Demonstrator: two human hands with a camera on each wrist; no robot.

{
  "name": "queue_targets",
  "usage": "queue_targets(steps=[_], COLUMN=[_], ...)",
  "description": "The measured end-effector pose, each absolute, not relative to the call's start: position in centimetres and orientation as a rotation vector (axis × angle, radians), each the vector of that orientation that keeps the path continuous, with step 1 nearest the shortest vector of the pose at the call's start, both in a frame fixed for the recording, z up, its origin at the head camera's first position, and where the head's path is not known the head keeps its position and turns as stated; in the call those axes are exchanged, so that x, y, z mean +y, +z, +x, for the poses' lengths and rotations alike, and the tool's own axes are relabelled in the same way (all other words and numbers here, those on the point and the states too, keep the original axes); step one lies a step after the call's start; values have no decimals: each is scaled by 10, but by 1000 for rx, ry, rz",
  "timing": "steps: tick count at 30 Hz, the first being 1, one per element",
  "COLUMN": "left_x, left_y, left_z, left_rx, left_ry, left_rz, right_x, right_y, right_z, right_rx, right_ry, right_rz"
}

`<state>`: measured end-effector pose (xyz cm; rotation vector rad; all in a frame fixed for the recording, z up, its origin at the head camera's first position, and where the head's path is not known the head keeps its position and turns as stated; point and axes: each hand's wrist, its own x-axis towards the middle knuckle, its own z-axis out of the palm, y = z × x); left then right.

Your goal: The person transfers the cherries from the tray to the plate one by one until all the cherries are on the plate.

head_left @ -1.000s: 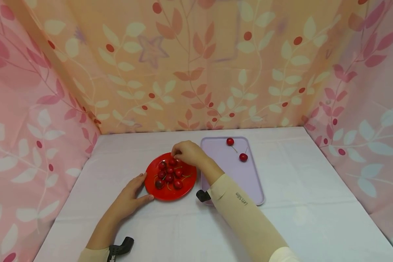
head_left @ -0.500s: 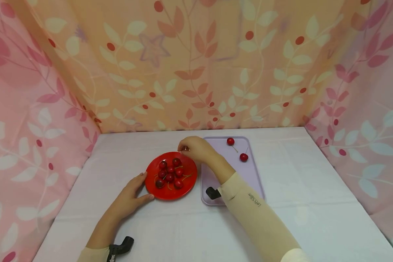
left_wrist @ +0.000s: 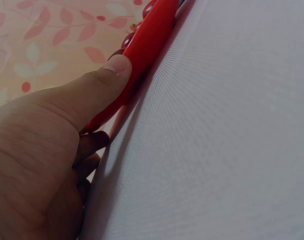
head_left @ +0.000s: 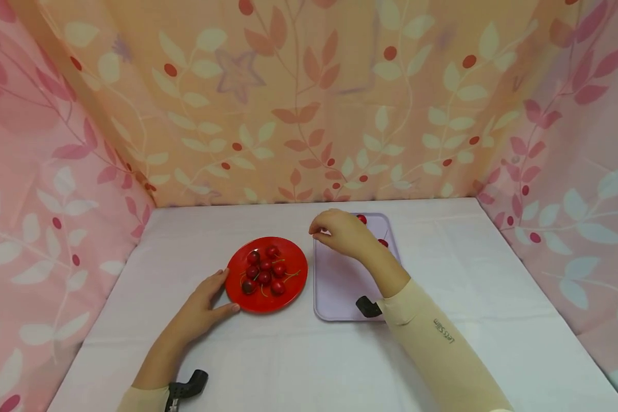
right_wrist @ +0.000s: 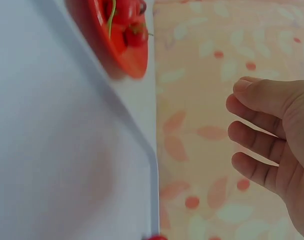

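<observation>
Moved: right hand (head_left: 342, 233) gone from above the round red plastic plate (head_left: 266, 275) across to the far-left corner of the flat lilac plastic tray (head_left: 340, 286); plate and left hand unchanged.
Left hand (head_left: 202, 308): flat on the white tablecloth (head_left: 298, 366), thumb (left_wrist: 104, 82) and fingertips pressed to the plate's near-left rim, fingers only slightly bent, nothing enclosed.
Plate: just right of the left fingertips, touching them; dark red cherries with green stems (head_left: 264, 270) heaped at its middle.
Right hand: hovering above the tray, fingers (right_wrist: 254, 135) curled loosely in the wrist view; whether a cherry is pinched at the tips, cannot tell.
Tray: directly beneath the right fingers, just right of the plate, not touching it.
Loose cherries: one (head_left: 361, 218) peeking out behind the right knuckles, another (head_left: 383, 242) just right of the wrist, both on the tray.
</observation>
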<state>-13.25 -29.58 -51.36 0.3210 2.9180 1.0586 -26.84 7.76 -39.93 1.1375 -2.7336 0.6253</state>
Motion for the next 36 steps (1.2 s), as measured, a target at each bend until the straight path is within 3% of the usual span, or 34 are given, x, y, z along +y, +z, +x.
queue_targets(steps=[17,36], left_x=[-300,-297], left_y=[-514,-518], left_z=[-129,-129], left_rx=[2913,2927], left_ry=[1060,1054], left_rz=[289,285], right_x=[156,220], right_y=[-392,-430], right_z=[-275,-314], right_rx=[-2816,-2928], right_ry=[601,693], right_rz=[953,765])
